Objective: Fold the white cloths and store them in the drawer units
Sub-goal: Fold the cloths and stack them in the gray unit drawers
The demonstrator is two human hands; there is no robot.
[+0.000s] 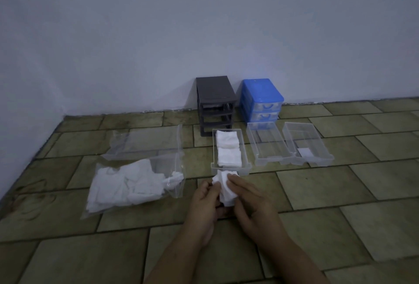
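White cloth [224, 187]: half-folded, held above the floor [317, 193] just in front of the near drawer [246, 166].
Left hand [205, 200]: fingers pinch the cloth's left edge.
Right hand [247, 197]: fingers lie fairly straight over the cloth, pressing it.
Drawer: two folded stacks [227, 147] inside; little room at the front.
Bag [136, 184]: more unfolded cloths, left.
Risk: the loose fold could spring open if the pinch slackens; a bulky fold may jam the drawer in the grey unit [214, 102].
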